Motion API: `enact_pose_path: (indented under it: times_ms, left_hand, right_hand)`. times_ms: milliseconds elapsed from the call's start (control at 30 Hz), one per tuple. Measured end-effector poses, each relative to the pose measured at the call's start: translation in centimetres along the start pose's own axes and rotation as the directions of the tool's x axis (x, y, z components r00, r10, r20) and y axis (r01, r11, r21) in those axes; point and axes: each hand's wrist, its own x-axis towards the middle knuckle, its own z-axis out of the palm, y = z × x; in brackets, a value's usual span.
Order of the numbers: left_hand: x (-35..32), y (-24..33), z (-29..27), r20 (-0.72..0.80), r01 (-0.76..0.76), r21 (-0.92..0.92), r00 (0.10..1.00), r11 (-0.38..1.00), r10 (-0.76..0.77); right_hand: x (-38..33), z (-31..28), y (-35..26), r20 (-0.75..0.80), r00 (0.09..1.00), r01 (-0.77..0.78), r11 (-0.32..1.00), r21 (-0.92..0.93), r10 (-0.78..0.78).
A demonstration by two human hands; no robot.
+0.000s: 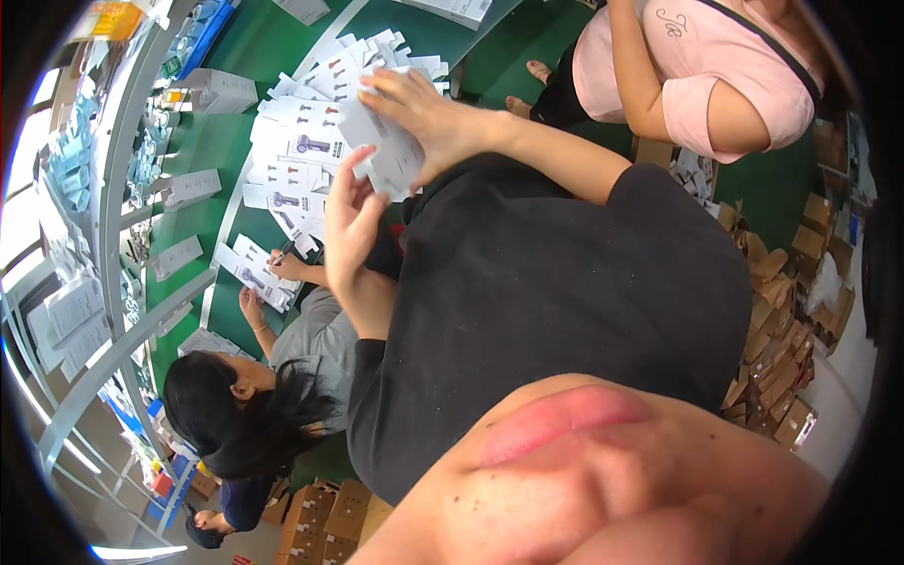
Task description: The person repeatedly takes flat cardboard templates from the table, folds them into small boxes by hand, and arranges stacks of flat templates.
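A small white carton [384, 141] with its end flaps standing out is held between my two hands, above the bench. My right hand [424, 111] spans its far side, fingers stretched over the top and thumb at the near edge. At the flapped end, my left hand [353, 212] has thumb and index finger on either side of a flap; its other fingers are curled. Beneath and beyond lies a fanned spread of flat printed white cartons [301, 141], each with a picture of a handheld device. My hands cover part of that spread.
On my left a person in grey [315, 330] holds a pen over flat cartons on the green bench [221, 221]. A person in pink [692, 75] stands at the right. White boxes [193, 188] stand along a metal rack [111, 188]. Brown cartons [777, 372] are piled at the right.
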Motion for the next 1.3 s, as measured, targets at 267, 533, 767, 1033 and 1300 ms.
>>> enact_pose_path:
  times_ms: [267, 533, 767, 1033, 1300]
  left_hand:
    - [1.7, 0.8, -1.2, 0.244, 0.304, 0.091, 0.916, 0.948, -0.317]
    - [3.9, -1.2, -2.1, 0.144, 0.419, 0.388, 0.852, 0.821, -0.503]
    - [5.1, -3.9, -0.4, -0.2, -0.182, 0.079, 0.96, 0.98, 0.195]
    - [5.1, -1.3, 3.9, -0.094, -0.629, 0.108, 0.765, 0.77, 0.638]
    - [5.3, -1.0, 6.9, -0.252, -0.399, -0.639, 0.917, 0.658, 0.31]
  right_hand:
    - [-0.9, 0.2, 0.2, 0.068, 0.988, 0.146, 0.986, -0.086, -0.14]
    - [-0.6, 0.3, -0.5, 0.073, 0.993, 0.098, 0.995, -0.032, -0.095]
    - [0.2, -2.3, -1.3, 0.31, 0.847, -0.526, 0.766, 0.369, 0.432]
    - [1.0, -2.7, -2.9, -0.03, 0.967, -0.199, 0.823, 0.531, 0.253]
    - [1.6, -3.4, -5.4, -0.07, 0.929, -0.261, 0.774, 0.576, 0.365]
